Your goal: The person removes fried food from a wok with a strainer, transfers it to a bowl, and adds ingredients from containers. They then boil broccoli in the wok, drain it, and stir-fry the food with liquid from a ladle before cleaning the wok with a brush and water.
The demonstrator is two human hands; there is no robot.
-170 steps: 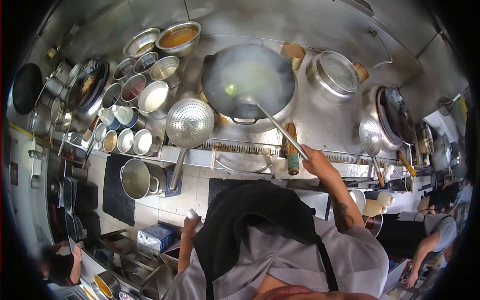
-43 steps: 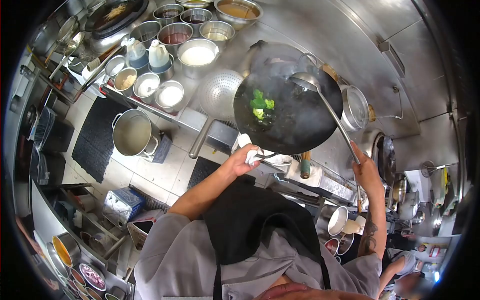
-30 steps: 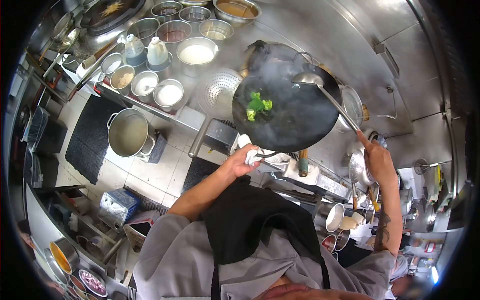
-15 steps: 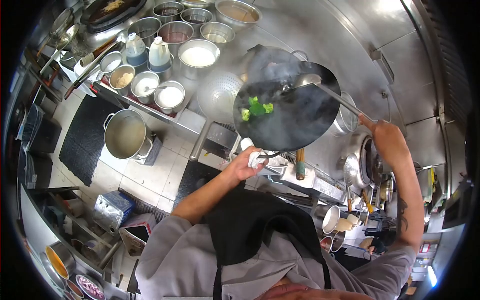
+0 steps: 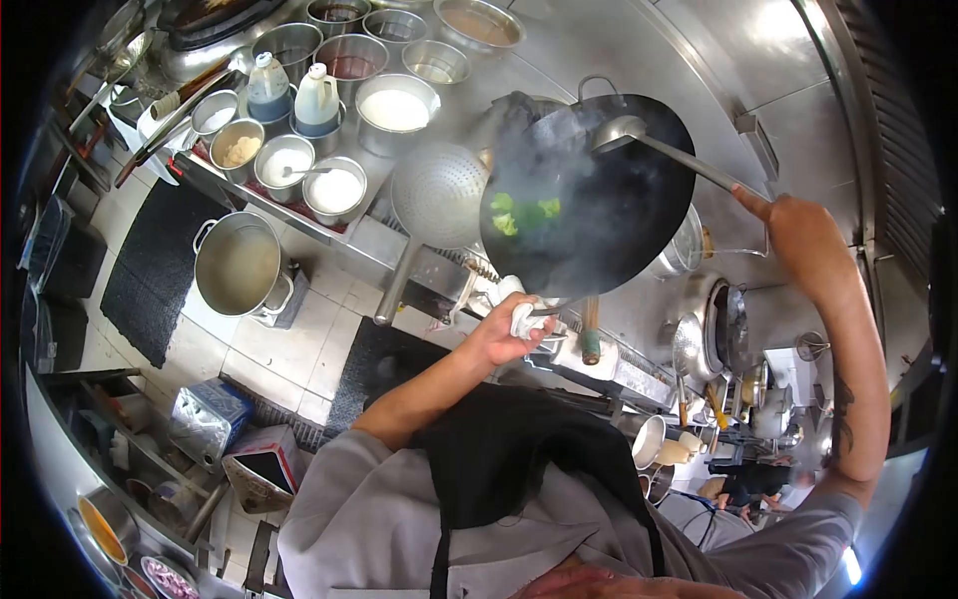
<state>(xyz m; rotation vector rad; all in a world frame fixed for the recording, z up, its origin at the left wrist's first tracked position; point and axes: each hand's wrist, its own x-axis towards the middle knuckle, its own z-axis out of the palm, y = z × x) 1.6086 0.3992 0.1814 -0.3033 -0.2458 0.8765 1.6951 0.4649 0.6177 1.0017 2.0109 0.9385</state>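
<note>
Fingers of the left hand point(image 5: 507, 334) close round a folded white cloth point(image 5: 525, 321) at the handle point(image 5: 544, 310) of a round black wok point(image 5: 639, 215); the right hand point(image 5: 806, 242) grips a long metal ladle point(image 5: 689, 163). Steam point(image 5: 589, 225) veils green vegetable pieces point(image 5: 503, 224) inside, near a perforated metal strainer point(image 5: 436, 200).

White cloth point(image 5: 524, 321) in the left fingers point(image 5: 511, 300); beyond them, a black wok point(image 5: 629, 220) with bright green vegetables point(image 5: 505, 222) and a silver strainer point(image 5: 434, 200) dotted with holes. Silver ladle point(image 5: 689, 162) in the right fingers point(image 5: 751, 201).
</note>
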